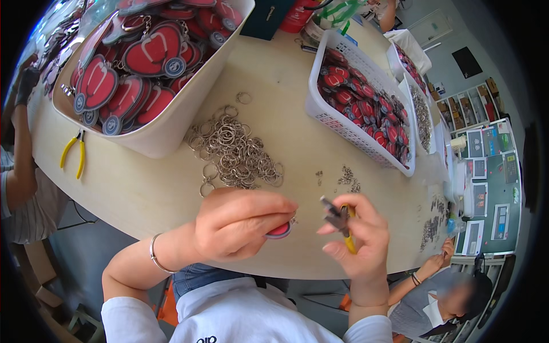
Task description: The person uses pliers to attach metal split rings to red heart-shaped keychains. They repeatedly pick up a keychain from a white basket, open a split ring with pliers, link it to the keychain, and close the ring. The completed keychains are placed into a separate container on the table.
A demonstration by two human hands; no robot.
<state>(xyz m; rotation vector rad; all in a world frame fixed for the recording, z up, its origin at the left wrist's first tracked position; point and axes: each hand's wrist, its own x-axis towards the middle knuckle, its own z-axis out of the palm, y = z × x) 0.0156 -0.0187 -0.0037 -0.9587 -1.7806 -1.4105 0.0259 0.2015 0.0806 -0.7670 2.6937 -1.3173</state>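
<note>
My left hand (243, 223) is closed in a pinch on a red keychain charm (279, 231), most of it hidden behind the fingers. A bit of small metal link shows at the charm's edge. In my right hand (363, 231) is a pair of pliers (338, 220) with yellow handles; its dark jaws point toward the left hand, a short gap away from the charm. Just beyond the left hand lies a heap of metal key rings with short chains (234, 148). Small loose metal links (347, 180) are scattered past the right hand.
A white bin (154, 140) heaped with red charms stands at the far left, yellow-handled pliers (73, 153) beside it. At the far right is a white perforated basket (354, 134) of red charms. Co-workers sit at the left and at the right (429, 303) of the table.
</note>
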